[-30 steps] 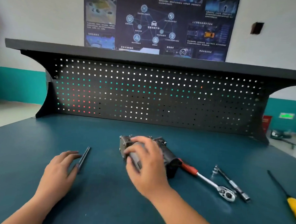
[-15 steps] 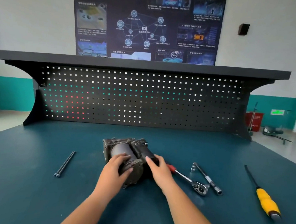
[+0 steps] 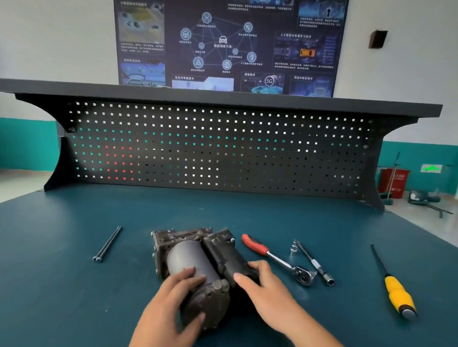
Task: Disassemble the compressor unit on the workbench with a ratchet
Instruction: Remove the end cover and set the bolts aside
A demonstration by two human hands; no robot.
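Observation:
The compressor unit [image 3: 192, 253], a dark metal body with a grey cylinder, lies on the blue workbench [image 3: 57, 283] at front centre. My left hand [image 3: 174, 300] wraps around the near end of the cylinder, thumb below and fingers over the top. My right hand [image 3: 263, 289] grips the black block on the unit's right side. The ratchet [image 3: 276, 259], red-handled with a chrome head, lies untouched just right of the unit.
Two long dark bolts [image 3: 107, 244] lie side by side to the left. An extension bar with a socket [image 3: 313, 262] lies beside the ratchet. A yellow-handled screwdriver [image 3: 394, 285] is at the far right. A perforated back panel [image 3: 218, 149] closes the bench's rear.
My left hand left the bolts and came onto the cylinder. My right hand shifted from the cylinder to the unit's right side. The unit now lies nearer to me, clear of the ratchet handle.

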